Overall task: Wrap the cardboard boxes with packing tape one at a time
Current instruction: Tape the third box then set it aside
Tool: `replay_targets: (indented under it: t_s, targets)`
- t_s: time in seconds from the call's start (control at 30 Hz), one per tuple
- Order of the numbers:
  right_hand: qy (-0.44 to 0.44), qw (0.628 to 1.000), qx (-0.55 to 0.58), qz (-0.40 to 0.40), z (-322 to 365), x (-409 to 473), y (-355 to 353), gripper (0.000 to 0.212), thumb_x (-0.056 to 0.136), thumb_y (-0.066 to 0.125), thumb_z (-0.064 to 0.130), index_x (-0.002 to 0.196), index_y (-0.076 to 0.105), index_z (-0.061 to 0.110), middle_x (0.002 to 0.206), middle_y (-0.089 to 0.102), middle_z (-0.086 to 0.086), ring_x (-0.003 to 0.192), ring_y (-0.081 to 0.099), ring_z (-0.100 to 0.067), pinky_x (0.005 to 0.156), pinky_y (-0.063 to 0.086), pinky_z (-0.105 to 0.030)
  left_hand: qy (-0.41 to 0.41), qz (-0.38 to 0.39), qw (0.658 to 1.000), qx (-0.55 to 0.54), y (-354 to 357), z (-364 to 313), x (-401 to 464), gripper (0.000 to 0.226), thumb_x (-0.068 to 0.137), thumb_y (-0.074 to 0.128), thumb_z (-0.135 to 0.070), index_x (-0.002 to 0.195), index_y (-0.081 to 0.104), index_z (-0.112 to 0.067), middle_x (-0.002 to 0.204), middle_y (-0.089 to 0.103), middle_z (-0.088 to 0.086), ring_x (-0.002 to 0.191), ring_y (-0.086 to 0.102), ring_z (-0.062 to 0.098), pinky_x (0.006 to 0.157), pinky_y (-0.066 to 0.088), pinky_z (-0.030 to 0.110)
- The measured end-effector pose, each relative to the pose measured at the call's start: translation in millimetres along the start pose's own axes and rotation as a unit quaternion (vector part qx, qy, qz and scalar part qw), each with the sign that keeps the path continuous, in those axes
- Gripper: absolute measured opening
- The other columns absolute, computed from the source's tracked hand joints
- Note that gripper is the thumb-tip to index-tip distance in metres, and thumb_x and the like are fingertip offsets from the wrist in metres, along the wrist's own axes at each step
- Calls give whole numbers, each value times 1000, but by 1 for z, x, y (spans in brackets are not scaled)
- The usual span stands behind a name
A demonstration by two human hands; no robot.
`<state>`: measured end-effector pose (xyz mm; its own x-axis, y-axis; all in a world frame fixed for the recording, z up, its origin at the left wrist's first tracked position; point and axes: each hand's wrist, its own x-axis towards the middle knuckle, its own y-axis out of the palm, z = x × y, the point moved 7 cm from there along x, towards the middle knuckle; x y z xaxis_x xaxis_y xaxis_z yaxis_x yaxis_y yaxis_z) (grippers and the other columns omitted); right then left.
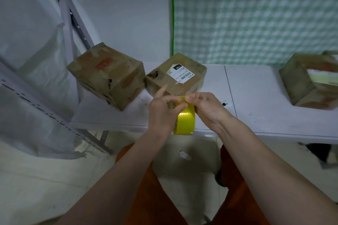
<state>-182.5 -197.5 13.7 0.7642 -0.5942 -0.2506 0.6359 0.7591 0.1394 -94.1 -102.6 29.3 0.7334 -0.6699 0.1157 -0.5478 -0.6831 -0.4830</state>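
A yellow roll of packing tape [185, 121] is held upright above the front edge of the white table [256, 97]. My left hand [162, 113] grips the roll from the left, index finger pointing up. My right hand [204, 105] pinches the tape at the top of the roll. Just behind the hands sits a cardboard box with a white shipping label [176, 75]. A second, worn cardboard box [108, 76] stands at the table's left end. A third box [309, 80] sits at the far right, blurred.
A grey metal shelf frame [76, 23] and white sacks [36, 78] stand to the left. A green checked cloth [256, 14] hangs behind the table. My orange-clad legs [146, 188] are below, over a pale tiled floor with a paper scrap [185, 155].
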Motion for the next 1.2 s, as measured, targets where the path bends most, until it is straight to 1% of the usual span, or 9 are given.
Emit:
replay_targets:
  t_s: [0.1,0.2,0.43,0.63,0.73,0.83,0.93,1.07,1.2]
  targets:
    - [-5,1000,9,-20,3,-10,-13,17,94,50,2,93,65,-8,94,65,-19,90,60,-25,95,45,-37,0,-4,1000,-27,8,-16,-10,26,75,81,-16,100,74,-18,156,31,-3,133,42,7,99,30,7]
    - [-5,999,25,-22,7,-22,-23,17,93,50,-1,92,66,0,97,68,-14,86,63,-20,85,50,-29,22,12,992,-126,16,-22,-12,85,68,85,-5,139,46,-31,152,33,-3,116,59,8,95,51,26]
    - [-14,997,30,-71,13,-42,-51,29,86,59,-2,59,65,8,76,65,-15,79,62,-26,81,48,-38,141,-2,988,-65,33,-52,-28,23,72,80,-1,90,74,-14,134,47,-3,120,41,-2,93,27,-3]
    - [-6,994,14,-104,13,-54,-71,22,85,62,0,64,60,5,71,57,-13,74,54,-26,74,44,-35,121,31,990,-65,51,-55,-30,8,75,80,-8,75,75,-15,110,59,-7,101,54,-3,93,42,18]
    - [-25,987,80,-140,11,-63,-79,10,87,62,2,96,64,4,95,62,-14,88,61,-26,75,50,-30,72,19,991,-107,61,-46,-22,22,75,80,-11,67,71,-29,102,57,-14,102,58,8,88,53,45]
    - [-29,977,100,-188,-6,-65,-102,71,83,69,4,141,38,31,118,49,-7,114,56,-21,89,50,-34,0,4,984,-179,74,-41,-13,33,76,79,-7,59,69,-33,98,55,-13,95,65,20,79,57,52]
    - [29,981,-56,-182,-16,-71,-120,47,79,75,12,123,59,8,102,64,-11,92,62,-19,83,49,-32,-27,4,977,-212,93,-44,-8,34,80,75,-3,59,69,-29,97,54,-9,95,66,28,74,59,51]
    - [10,966,-167,-195,-21,-68,-146,23,75,78,15,63,59,15,64,56,-2,61,52,-15,61,41,-28,-18,77,979,-186,132,-50,-8,24,93,60,-6,107,70,-22,117,52,-4,100,63,18,80,59,46]
    - [18,840,-453,-297,-34,-57,-195,27,78,75,27,100,68,15,103,67,-9,103,56,-29,90,36,-33,33,143,986,82,156,-34,1,47,99,41,-3,146,38,-5,145,45,10,129,47,25,109,32,30]
